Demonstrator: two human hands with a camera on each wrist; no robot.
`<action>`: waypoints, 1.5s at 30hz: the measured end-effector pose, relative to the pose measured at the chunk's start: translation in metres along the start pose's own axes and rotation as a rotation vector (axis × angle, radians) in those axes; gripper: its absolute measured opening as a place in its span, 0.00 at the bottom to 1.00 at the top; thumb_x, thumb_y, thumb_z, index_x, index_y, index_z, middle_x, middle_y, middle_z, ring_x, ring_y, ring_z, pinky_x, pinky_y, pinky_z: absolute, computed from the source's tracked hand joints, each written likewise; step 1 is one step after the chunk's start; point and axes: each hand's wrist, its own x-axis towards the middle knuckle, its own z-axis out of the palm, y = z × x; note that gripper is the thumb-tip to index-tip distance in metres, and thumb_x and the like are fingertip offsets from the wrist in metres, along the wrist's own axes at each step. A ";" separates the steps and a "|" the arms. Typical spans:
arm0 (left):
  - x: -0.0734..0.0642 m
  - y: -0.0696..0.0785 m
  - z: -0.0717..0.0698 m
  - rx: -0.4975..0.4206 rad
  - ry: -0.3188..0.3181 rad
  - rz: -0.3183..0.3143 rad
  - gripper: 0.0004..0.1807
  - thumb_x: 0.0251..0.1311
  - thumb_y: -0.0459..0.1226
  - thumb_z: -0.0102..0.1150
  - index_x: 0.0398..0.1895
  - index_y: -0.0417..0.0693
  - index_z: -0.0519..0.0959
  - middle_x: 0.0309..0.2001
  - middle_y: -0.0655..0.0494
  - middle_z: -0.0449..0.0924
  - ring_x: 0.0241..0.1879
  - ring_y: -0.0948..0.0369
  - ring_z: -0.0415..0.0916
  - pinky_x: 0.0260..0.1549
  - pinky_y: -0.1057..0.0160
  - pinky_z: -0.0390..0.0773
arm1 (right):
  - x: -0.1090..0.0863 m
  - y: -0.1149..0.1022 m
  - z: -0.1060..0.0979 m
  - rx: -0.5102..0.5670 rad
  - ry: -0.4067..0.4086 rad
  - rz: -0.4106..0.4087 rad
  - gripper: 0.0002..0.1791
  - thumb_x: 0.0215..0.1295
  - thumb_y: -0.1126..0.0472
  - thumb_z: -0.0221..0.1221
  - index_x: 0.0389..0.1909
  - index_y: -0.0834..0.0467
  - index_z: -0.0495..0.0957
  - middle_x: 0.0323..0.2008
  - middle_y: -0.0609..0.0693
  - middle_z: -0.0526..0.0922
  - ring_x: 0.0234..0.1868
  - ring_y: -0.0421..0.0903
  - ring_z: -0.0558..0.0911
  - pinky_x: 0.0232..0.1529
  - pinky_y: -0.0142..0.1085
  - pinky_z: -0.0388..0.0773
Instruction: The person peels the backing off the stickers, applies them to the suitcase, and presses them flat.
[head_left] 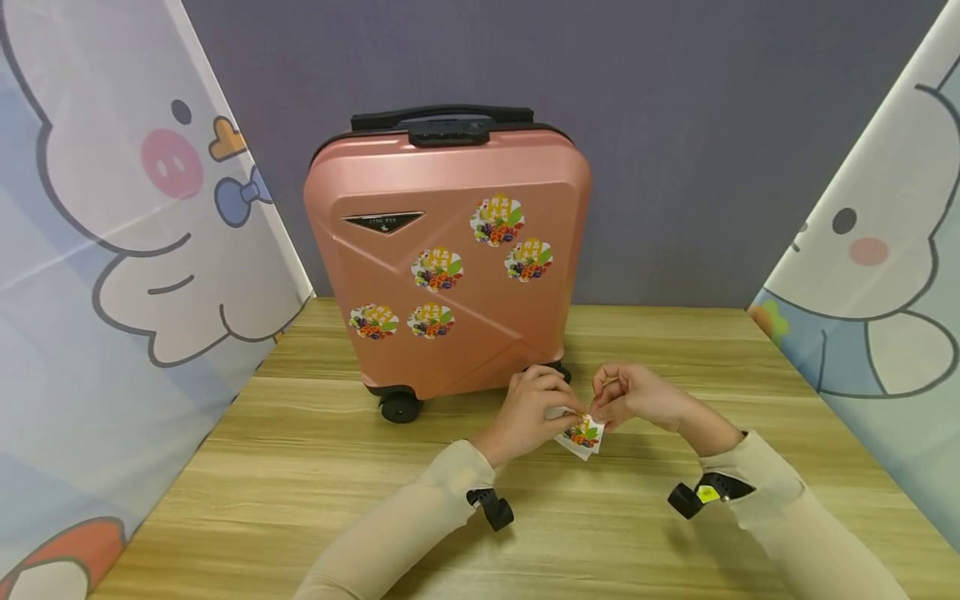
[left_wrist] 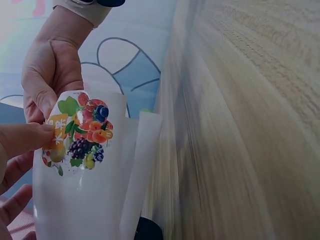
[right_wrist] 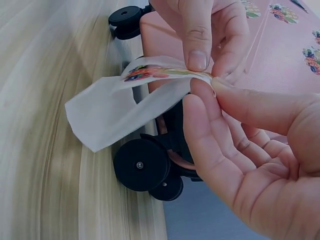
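A white backing sheet (left_wrist: 75, 200) carries a round fruit sticker (left_wrist: 90, 132) with berries, grapes and yellow lettering. My left hand (head_left: 536, 410) pinches the sheet, its thumb lying over the sticker's lettered side. At the sheet's other side, my right hand (head_left: 637, 396) pinches the edge between thumb and forefinger. In the right wrist view the sheet is bent, and a second white flap hangs below the sticker. Both hands are just above the table, in front of the pink suitcase (head_left: 465, 350). Whether the sticker's edge is lifted I cannot tell.
Several matching fruit stickers, one of them at upper right (head_left: 497, 221), are on the suitcase front. The suitcase stands upright on black wheels (head_left: 400, 407) on the wood-grain table (head_left: 285, 475). Cartoon-printed sheets (head_left: 75, 333) flank the table, and a grey panel (head_left: 690, 150) rises behind.
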 end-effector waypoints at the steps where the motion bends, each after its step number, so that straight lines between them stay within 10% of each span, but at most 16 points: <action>1: 0.000 0.000 0.000 -0.006 0.006 0.001 0.04 0.54 0.38 0.74 0.33 0.55 0.89 0.41 0.62 0.84 0.54 0.57 0.71 0.52 0.48 0.66 | 0.000 0.000 0.000 -0.003 0.003 0.002 0.09 0.62 0.78 0.58 0.37 0.69 0.67 0.32 0.55 0.86 0.34 0.48 0.86 0.36 0.42 0.85; 15: -0.003 0.002 -0.001 -0.013 -0.017 -0.019 0.02 0.59 0.37 0.70 0.30 0.54 0.88 0.41 0.63 0.84 0.55 0.59 0.71 0.52 0.52 0.65 | 0.002 -0.001 0.004 -0.006 0.041 0.025 0.11 0.61 0.79 0.57 0.35 0.65 0.65 0.30 0.57 0.85 0.32 0.49 0.85 0.35 0.45 0.85; 27: -0.005 0.004 0.000 0.156 -0.011 0.046 0.01 0.60 0.41 0.69 0.33 0.57 0.87 0.40 0.66 0.84 0.50 0.62 0.70 0.51 0.53 0.67 | 0.007 0.006 0.008 0.046 0.065 0.037 0.14 0.59 0.79 0.59 0.32 0.63 0.64 0.29 0.56 0.85 0.30 0.48 0.85 0.33 0.44 0.85; 45: -0.006 0.000 -0.005 0.111 -0.020 0.089 0.03 0.59 0.36 0.69 0.33 0.57 0.86 0.38 0.65 0.85 0.51 0.62 0.72 0.56 0.49 0.65 | 0.010 0.012 0.006 0.026 0.064 0.013 0.13 0.60 0.76 0.58 0.32 0.63 0.62 0.27 0.53 0.84 0.26 0.44 0.83 0.32 0.44 0.85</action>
